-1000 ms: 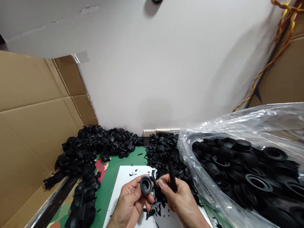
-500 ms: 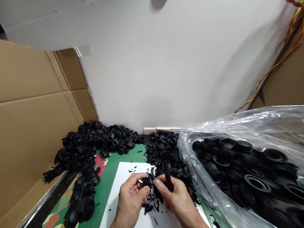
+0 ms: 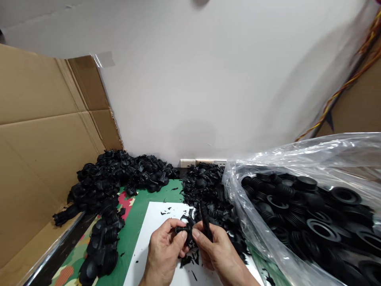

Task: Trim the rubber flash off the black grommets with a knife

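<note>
Over the white sheet (image 3: 143,248), my left hand (image 3: 166,248) is closed on a small black ribbed rubber part (image 3: 182,229), pinched between thumb and fingers. My right hand (image 3: 216,248) is closed round a dark stick-like tool (image 3: 204,220) that points up and away. Its thumb and fingertip meet the right side of the rubber part. The tool's lower end is hidden in the palm. Black scraps (image 3: 190,260) lie on the sheet below and between both hands.
Black ribbed parts (image 3: 102,250) pile up at the left on a green mat (image 3: 133,214). Black scraps (image 3: 205,182) heap behind my hands. A clear bag (image 3: 238,198) of black parts stands right. Cardboard (image 3: 50,99) rises left; sockets (image 3: 188,163) line the wall.
The rubber part has turned in my left fingers and shows less of its ribbed side. My right hand and the tool have shifted slightly left, the tool tilting further left.
</note>
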`<state>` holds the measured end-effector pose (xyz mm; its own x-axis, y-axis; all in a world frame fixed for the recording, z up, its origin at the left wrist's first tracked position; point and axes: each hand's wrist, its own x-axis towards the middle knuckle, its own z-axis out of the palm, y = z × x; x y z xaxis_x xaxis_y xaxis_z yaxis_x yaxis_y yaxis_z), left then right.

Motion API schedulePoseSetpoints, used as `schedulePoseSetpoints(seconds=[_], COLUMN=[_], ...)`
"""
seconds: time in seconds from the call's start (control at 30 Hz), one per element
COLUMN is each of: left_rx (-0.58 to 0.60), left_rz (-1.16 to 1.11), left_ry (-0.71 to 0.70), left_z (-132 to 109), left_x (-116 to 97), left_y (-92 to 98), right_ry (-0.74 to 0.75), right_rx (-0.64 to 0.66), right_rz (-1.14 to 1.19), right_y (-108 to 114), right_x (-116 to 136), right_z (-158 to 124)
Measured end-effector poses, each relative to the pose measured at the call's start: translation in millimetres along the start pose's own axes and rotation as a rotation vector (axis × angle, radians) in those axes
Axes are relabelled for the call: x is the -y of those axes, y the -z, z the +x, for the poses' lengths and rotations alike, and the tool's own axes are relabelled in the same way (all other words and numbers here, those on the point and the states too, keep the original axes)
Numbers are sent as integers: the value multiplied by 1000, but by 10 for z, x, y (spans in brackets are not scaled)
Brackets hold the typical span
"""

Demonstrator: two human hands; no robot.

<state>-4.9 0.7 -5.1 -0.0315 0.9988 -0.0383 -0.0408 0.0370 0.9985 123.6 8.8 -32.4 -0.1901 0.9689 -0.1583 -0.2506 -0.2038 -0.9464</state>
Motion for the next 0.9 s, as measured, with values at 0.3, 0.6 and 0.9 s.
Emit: schedulePoseSetpoints(seconds=[0.3, 0.6, 0.9], left_rx=[-38, -57, -9], left_rz=[28, 148, 222], left_ry=[-8, -14, -39], left_z=[19, -4, -9], left_x=[-22, -12, -5], left_y=[3, 13, 9], right_ry=[-25, 247, 327], right_rx=[2, -302, -122], right_rz=[29, -31, -25], right_y=[-16, 137, 212], right_x=[69, 392, 313], right_z=[-17, -171, -118])
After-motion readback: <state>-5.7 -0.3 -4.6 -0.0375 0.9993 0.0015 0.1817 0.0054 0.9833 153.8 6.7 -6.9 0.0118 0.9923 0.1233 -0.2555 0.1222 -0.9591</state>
